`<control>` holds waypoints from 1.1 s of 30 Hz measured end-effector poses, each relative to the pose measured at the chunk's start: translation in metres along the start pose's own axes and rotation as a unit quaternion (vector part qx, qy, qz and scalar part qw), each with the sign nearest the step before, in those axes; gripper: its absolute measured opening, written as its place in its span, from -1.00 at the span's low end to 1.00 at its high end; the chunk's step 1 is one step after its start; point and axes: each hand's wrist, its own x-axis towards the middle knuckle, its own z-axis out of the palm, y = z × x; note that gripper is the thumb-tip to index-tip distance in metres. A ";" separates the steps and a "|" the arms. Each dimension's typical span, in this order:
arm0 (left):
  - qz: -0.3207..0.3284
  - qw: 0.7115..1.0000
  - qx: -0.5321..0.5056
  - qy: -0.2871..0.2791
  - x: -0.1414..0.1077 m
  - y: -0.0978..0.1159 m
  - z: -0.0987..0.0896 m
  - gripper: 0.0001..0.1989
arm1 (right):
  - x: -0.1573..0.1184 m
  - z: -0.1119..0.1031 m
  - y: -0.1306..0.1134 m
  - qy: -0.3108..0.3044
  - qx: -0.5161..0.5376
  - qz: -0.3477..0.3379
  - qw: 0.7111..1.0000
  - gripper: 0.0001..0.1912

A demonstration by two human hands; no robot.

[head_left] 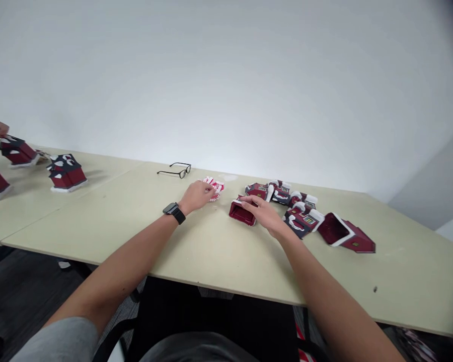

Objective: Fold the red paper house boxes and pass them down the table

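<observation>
Maroon hollow paper house (241, 213) lying tipped, right hand (259, 210) partly open with fingers across it, left hand (200, 196) curled against red-and-white paper piece (215, 188), grip firmness unclear

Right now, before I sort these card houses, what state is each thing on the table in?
Left hand: touching the red-and-white card piece
Right hand: resting on the open maroon house body
Tipped maroon house: on its side, hollow end showing
Dark-roofed house: upright, assembled
Eyeglasses: temples unfolded
</observation>
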 end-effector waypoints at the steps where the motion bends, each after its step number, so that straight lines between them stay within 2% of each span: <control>1: -0.007 1.000 -0.006 0.006 0.001 -0.001 0.002 -0.55 | -0.002 0.001 -0.002 -0.013 0.026 0.025 0.999 -0.36; 3: -0.022 0.999 -0.014 0.024 0.002 -0.001 0.006 -0.57 | -0.005 0.000 -0.005 -0.030 0.062 0.060 0.996 -0.26; 7: -0.053 0.997 -0.030 0.045 0.005 0.000 0.012 -0.61 | -0.009 -0.003 -0.009 -0.054 0.088 0.069 0.992 -0.07; 9: -0.068 0.996 -0.041 0.044 0.006 0.001 0.013 -0.64 | -0.011 -0.002 -0.009 -0.059 0.069 0.056 0.994 0.08; 12: -0.073 0.995 -0.053 0.054 0.006 -0.001 0.015 -0.66 | -0.011 0.003 -0.004 -0.048 0.000 -0.006 0.999 0.22; 16: -0.055 0.996 -0.019 0.067 0.007 -0.005 0.017 -0.68 | -0.009 0.009 0.002 -0.043 -0.019 -0.052 0.998 0.11; 20: -0.050 0.996 0.031 0.068 0.010 -0.010 0.020 -0.67 | -0.007 0.010 -0.001 -0.026 -0.015 -0.041 0.999 -0.35; 22: -0.047 0.996 0.039 0.068 0.010 -0.011 0.021 -0.66 | -0.006 0.010 -0.004 -0.004 -0.005 -0.018 1.000 -0.45; 27: -0.039 0.996 0.047 0.060 0.010 -0.011 0.021 -0.61 | -0.006 0.011 -0.006 0.029 0.066 0.001 0.997 -0.51; 30: -0.025 0.996 0.062 0.051 0.009 -0.009 0.020 -0.57 | -0.009 0.009 -0.008 0.009 0.097 -0.014 0.995 -0.39; 33: -0.025 0.997 0.062 0.042 0.009 -0.008 0.020 -0.57 | -0.012 0.006 -0.009 0.009 0.062 -0.051 0.997 -0.28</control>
